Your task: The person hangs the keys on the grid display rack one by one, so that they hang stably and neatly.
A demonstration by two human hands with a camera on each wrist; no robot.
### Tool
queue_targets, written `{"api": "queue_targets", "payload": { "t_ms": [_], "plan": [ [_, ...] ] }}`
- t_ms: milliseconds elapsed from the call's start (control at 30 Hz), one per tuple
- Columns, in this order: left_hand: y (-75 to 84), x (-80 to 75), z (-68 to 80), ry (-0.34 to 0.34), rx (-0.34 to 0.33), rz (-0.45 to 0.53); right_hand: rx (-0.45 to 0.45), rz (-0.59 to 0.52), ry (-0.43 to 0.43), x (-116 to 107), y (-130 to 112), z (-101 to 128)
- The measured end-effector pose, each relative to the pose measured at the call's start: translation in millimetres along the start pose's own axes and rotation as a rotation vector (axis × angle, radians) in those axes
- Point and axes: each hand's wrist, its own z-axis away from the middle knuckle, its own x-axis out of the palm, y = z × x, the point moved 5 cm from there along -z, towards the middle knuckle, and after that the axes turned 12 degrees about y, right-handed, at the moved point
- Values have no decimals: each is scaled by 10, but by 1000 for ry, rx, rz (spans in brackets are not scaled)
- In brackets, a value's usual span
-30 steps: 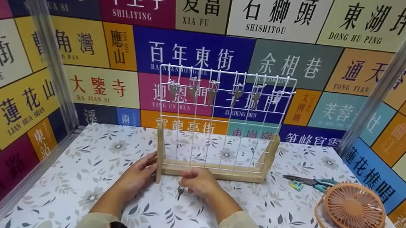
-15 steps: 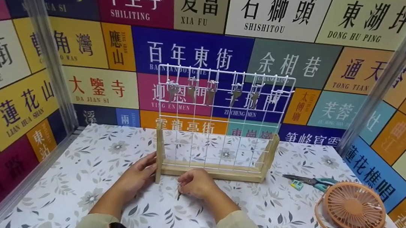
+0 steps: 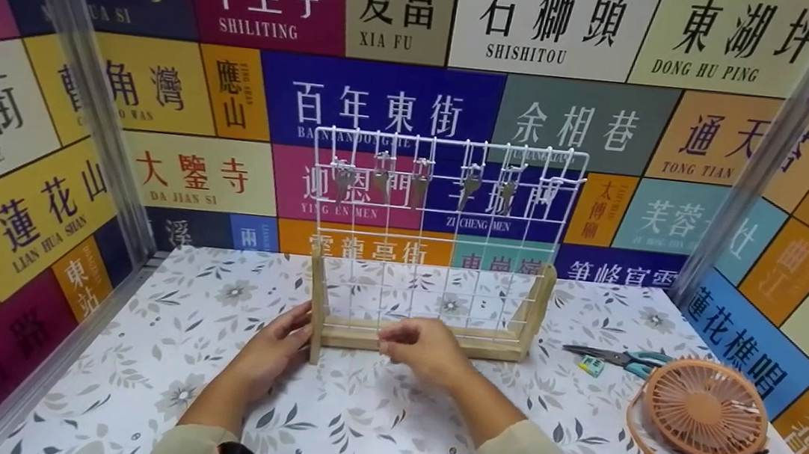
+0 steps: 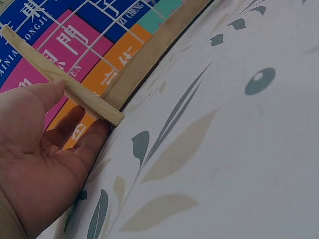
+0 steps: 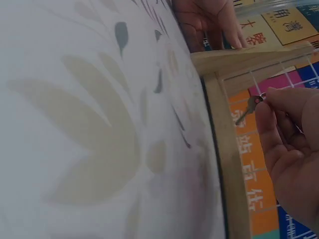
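A white wire grid rack stands in a wooden base on the floral table. Several keys hang from hooks along its top row. My left hand rests open against the base's left wooden foot, fingers straight. My right hand is raised a little in front of the base's middle and pinches a small metal key by its head. In the head view the key is hidden behind the fingers.
An orange desk fan lies at the right of the table. A pair of teal-handled pliers and a small green object lie between the fan and the rack. Colourful sign-printed walls enclose the table on three sides.
My right hand picked the key up off the table and moved up and slightly right toward the rack. The left hand stayed on the base.
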Motion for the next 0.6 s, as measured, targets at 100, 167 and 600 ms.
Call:
{"api": "queue_targets", "payload": {
  "t_ms": [100, 167, 600],
  "plan": [
    [3, 5, 0, -3, -12, -2, -42, 7, 52, -289, -127, 54],
    [-2, 4, -5, -1, -27, -2, -51, 17, 95, -491, -190, 99],
    [-5, -4, -13, -4, -21, -6, -58, -101, 296, -1495, -507, 377]
  ]
}}
